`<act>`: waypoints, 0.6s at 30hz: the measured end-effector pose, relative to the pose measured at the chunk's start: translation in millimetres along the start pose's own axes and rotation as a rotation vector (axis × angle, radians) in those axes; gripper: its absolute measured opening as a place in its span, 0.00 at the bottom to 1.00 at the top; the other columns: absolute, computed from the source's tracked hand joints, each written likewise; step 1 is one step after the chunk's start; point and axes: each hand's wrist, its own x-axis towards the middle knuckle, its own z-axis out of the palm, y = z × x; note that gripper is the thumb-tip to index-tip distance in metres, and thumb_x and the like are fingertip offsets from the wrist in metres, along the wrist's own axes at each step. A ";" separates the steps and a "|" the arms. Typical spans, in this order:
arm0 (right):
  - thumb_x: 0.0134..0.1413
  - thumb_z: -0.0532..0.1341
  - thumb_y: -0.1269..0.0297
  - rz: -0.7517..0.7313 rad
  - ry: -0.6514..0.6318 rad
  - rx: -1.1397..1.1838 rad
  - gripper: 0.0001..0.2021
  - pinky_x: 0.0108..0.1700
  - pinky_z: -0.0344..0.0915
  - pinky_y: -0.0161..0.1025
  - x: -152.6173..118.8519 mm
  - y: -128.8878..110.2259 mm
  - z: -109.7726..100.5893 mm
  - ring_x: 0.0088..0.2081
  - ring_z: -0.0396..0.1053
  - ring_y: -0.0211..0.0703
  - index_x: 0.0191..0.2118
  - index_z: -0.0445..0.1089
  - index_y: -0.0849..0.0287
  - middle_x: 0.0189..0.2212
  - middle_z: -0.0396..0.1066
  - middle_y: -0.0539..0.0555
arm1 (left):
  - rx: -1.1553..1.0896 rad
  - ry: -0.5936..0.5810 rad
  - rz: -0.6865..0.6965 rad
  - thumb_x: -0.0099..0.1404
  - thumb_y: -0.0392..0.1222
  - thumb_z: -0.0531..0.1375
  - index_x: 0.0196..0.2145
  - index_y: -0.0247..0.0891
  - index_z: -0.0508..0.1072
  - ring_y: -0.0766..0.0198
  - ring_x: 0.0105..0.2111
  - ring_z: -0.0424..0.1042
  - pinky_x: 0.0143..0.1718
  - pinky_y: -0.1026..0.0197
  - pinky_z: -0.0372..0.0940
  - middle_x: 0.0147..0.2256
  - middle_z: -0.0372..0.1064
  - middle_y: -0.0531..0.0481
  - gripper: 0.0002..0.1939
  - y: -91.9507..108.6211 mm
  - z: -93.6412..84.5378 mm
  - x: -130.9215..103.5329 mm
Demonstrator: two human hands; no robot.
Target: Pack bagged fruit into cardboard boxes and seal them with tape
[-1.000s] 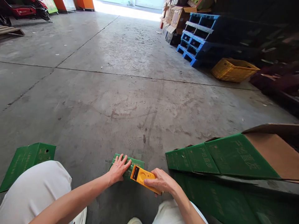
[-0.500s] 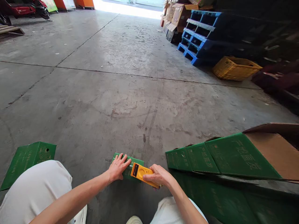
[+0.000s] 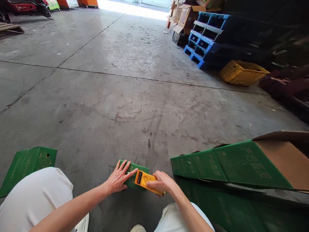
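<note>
A small green cardboard piece with printed characters lies on the floor in front of me. My left hand rests flat on its left part, fingers spread. My right hand grips a yellow hand-held tool with a dark slot at its far end and a round mark on top; its exact kind is unclear. The tool's far end lies over the cardboard's right part, near my left forefinger. Whether the tool touches the cardboard is hidden, and so is part of its rear end.
Large green cartons lie along the right. Another green carton is beside my left knee. Farther off on the right stand a yellow crate, blue pallets and brown cardboard boxes. A red scooter is at the far left.
My left hand has shifted slightly left and flattened, with its fingers spread wider on the cardboard. The yellow tool and my right hand have barely moved.
</note>
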 end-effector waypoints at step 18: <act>0.51 0.63 0.53 0.005 -0.003 0.016 0.13 0.22 0.62 0.31 2.0 9.3 4.0 0.27 0.80 0.48 0.32 0.77 0.58 0.24 0.80 0.56 | 0.110 0.242 -0.155 0.50 0.80 0.67 0.79 0.43 0.42 0.36 0.78 0.34 0.75 0.33 0.22 0.79 0.31 0.34 0.72 -37.3 18.2 -19.3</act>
